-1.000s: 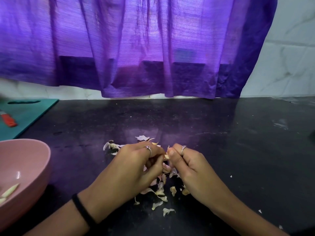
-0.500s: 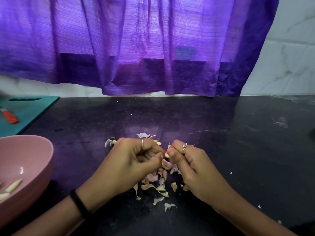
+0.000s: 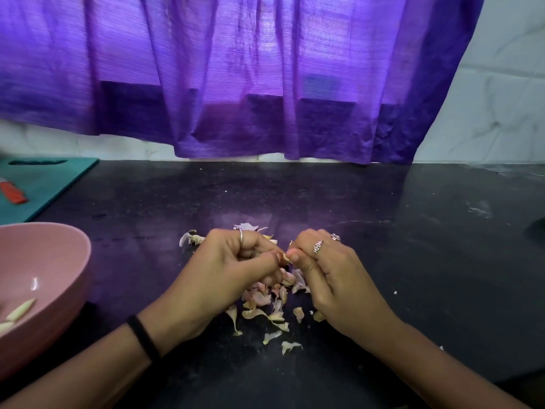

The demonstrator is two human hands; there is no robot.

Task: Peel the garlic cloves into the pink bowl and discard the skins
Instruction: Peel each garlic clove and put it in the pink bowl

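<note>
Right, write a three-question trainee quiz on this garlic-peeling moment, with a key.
1. True or false: the pink bowl already holds peeled cloves.
2. Where do the loose skins lie? A) in the bowl B) on the dark counter under the hands C) on the teal board
3. Fill in: the left hand and right hand together pinch one ____.

Key: 1 true; 2 B; 3 garlic clove.
</note>
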